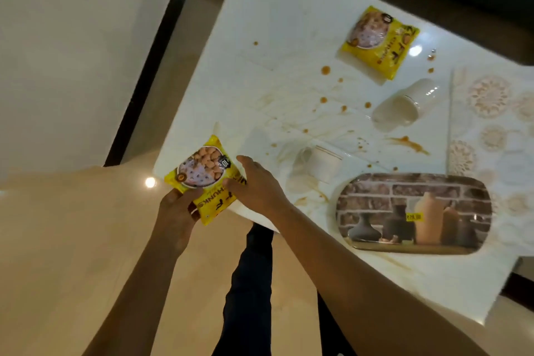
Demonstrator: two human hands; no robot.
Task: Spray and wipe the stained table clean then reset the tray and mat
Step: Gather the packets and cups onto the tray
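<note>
A white table [277, 23] carries brown stains and drips across its middle. At its near corner both hands hold a yellow snack packet [202, 173]: my left hand [176, 208] grips its lower edge, and my right hand [254, 182] pinches its right side. A rectangular tray [413, 211] printed with bricks and vases lies flat near the table's front edge. A white lace mat [497, 130] lies at the right.
A second yellow packet [378, 40] lies at the far side of the table. A white cup [404, 107] and a white mug [318, 162] lie tipped on their sides among the stains. A white napkin [260, 139] sits by the mug. My legs stand beside the table.
</note>
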